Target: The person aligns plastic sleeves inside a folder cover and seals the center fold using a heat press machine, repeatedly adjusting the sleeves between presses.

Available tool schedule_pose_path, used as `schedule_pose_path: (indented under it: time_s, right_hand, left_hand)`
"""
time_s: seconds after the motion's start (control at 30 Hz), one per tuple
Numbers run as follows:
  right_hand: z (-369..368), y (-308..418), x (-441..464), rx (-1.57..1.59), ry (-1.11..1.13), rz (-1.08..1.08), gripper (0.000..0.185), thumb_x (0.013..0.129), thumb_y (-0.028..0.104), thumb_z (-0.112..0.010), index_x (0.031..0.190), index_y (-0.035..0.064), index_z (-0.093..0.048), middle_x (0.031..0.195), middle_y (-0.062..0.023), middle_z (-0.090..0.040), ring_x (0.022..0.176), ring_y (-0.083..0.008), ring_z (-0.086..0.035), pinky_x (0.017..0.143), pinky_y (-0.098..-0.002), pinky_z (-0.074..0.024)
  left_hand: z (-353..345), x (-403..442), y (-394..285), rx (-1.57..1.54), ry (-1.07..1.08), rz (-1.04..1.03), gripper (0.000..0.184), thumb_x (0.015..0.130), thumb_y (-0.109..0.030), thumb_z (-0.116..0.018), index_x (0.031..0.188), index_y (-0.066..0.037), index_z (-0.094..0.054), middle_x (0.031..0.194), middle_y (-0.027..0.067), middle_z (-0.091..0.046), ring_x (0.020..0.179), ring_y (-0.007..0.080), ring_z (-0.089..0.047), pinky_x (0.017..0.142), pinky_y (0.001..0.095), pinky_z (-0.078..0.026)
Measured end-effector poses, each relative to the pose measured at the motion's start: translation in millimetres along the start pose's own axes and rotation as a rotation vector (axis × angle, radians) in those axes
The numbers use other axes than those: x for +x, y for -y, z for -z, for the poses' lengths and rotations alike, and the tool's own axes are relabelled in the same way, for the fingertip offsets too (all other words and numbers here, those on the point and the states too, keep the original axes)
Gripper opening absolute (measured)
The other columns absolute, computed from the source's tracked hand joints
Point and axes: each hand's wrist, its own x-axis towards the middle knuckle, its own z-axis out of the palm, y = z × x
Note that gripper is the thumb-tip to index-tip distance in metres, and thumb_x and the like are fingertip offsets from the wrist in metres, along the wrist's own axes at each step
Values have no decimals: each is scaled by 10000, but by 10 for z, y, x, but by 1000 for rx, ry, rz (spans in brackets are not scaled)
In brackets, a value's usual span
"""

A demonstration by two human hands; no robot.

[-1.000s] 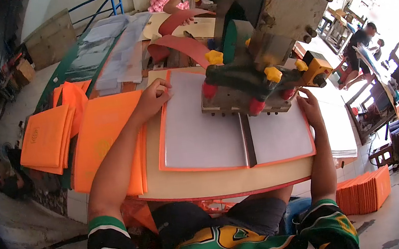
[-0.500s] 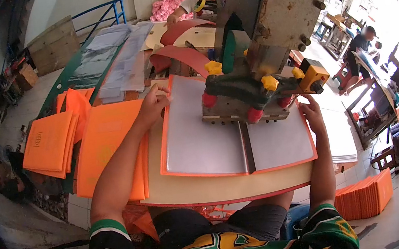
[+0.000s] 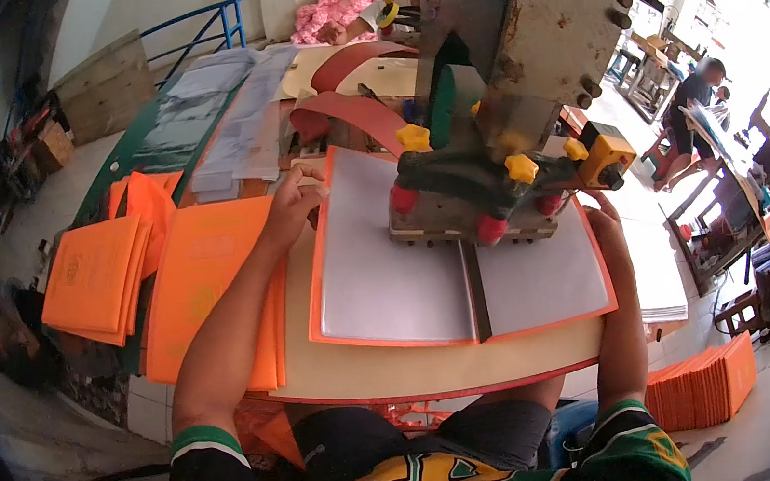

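An orange folder [image 3: 389, 288] lies spread open under the press head [image 3: 469, 215], with clear sleeves over its pages and a black strip down the fold. My left hand [image 3: 299, 205] pinches the folder's upper left edge, fingers curled. At the right edge my right hand [image 3: 604, 219] grips the folder; part of its fingers is hidden behind the sheet. The press's metal plate covers the upper middle of the folder, beside red knobs [image 3: 492, 227] and yellow star knobs [image 3: 520, 168]. Beneath the folder is a cream board [image 3: 441, 372].
Orange covers [image 3: 193, 295] are piled at my left, beside smaller orange booklets [image 3: 94, 284]. Clear plastic sheets [image 3: 234, 124] lie behind them. An orange stack [image 3: 705, 383] stands on the floor at right. A person's hand [image 3: 336, 33] shows behind the press; another person [image 3: 700, 106] sits far right.
The view has shifted slightly. My right hand's fingers show less at the folder's edge, while my left keeps its grip. The hand behind the press has moved a little.
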Motion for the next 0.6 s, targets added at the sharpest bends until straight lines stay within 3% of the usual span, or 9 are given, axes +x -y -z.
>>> schedule_pose_path:
  time_s: [0.13, 0.3, 0.6]
  right_hand:
    - [-34, -24, 25, 30, -74, -69, 462, 946, -22, -523, 1405, 29, -504, 1003, -156, -739, 750, -164, -717, 649, -269, -608]
    - [0, -53, 21, 38, 39, -58, 479, 988, 21, -618, 1438, 38, -454, 1098, -185, -737, 861, -187, -753, 690, -293, -638]
    - [-16, -90, 56, -1, 69, -29, 502, 1006, 90, -644, 1459, 42, -432, 1159, -163, -726, 923, -193, -751, 738, -302, -645]
  left_hand:
    - [18, -13, 4, 15, 24, -31, 227, 991, -182, -616, 1170, -113, -495, 811, 4, -672, 677, 72, -606, 575, 239, -442]
    - [10, -24, -20, 9, 16, -18, 227, 984, -178, -613, 1167, -107, -497, 777, -4, -650, 650, 77, -590, 569, 242, -443]
    - [3, -26, -28, -11, 1, -29, 248, 953, -176, -620, 1163, -96, -514, 742, -10, -626, 631, 83, -584, 561, 249, -446]
